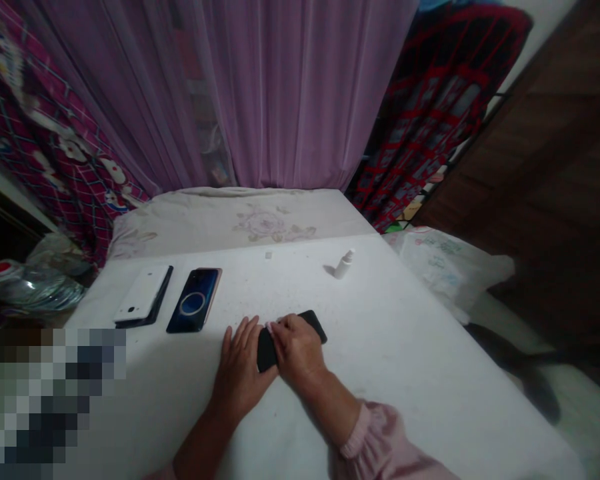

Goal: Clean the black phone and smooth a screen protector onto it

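A black phone (pixel 267 351) lies slantwise on the white-covered table, its far right end (pixel 314 324) showing beyond my right hand. My left hand (pixel 243 363) steadies its near left end, with the thumb along the near edge and the other fingers stretched beside it. Over the phone's middle, my right hand (pixel 301 348) has its fingers pinched together on a small pinkish cloth (pixel 269 327), mostly hidden by the fingers. To the left lie a dark blue phone (pixel 195 303) with a ring on its back, partly over another phone, and a white phone (pixel 143 293) on a dark one.
A small white spray bottle (pixel 345 264) stands at the back right of the table, and a tiny pale square (pixel 269 255) lies further left. A large water bottle (pixel 35 287) is off the left edge. A white plastic bag (pixel 445 263) sits beyond the right edge.
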Available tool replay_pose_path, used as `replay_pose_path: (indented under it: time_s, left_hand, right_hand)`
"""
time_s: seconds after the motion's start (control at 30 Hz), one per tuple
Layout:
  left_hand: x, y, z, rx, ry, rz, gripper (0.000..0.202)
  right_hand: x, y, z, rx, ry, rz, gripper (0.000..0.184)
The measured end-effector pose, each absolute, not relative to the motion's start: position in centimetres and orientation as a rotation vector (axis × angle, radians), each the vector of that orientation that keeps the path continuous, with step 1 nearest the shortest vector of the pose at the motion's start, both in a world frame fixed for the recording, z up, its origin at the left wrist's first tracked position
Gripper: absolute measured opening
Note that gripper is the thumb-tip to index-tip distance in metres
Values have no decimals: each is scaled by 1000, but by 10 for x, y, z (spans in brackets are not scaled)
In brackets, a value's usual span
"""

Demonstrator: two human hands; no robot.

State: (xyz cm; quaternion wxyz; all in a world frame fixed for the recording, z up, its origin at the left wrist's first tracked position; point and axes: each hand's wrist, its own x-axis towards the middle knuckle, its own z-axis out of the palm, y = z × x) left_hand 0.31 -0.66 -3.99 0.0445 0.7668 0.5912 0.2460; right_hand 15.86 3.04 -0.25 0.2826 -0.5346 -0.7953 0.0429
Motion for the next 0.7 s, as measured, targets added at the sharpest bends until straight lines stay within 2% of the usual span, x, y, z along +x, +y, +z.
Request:
replay_pose_path:
  time_s: [0.3,0.57,0.7]
  left_hand:
    - [4,-4,-39,2298,1822,759,70]
    - [7,-4,-39,2280,1840,828,64]
    - [7,-4,-38,2283,1861,823,64]
  right_hand:
    - [221,62,-3,-1740,-1992,68,32]
    - [150,39,7,-1470,-2252,19,25]
    - [165,47,9,-1518,-2230,29,23]
